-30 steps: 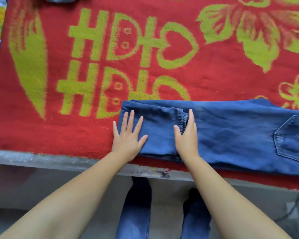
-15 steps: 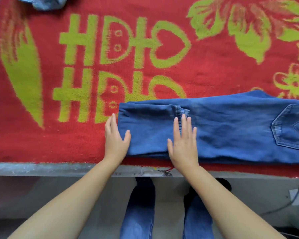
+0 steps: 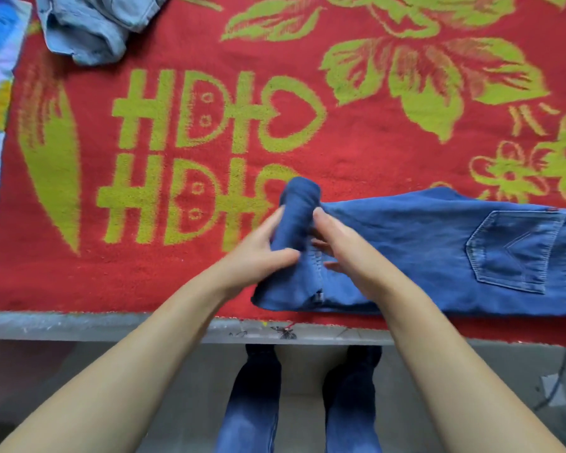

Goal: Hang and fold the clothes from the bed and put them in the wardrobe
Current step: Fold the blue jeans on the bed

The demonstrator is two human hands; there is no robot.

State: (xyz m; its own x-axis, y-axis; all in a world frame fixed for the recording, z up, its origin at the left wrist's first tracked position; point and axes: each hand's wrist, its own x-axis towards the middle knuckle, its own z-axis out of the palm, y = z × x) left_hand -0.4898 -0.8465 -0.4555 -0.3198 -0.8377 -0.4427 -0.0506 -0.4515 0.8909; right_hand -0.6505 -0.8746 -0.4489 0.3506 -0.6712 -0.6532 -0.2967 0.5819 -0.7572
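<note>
Matt denim jeans point(image 3: 438, 256), fuzzy blanket point(image 3: 177, 273)

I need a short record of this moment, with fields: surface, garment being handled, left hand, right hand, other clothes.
surface: red blanket with yellow-green pattern, on the bed
garment: dark blue jeans, lying flat except for the raised leg end
left hand: grips the lifted leg end
right hand: grips the same end from the other side
other clothes: light blue garment, crumpled, far left corner
</note>
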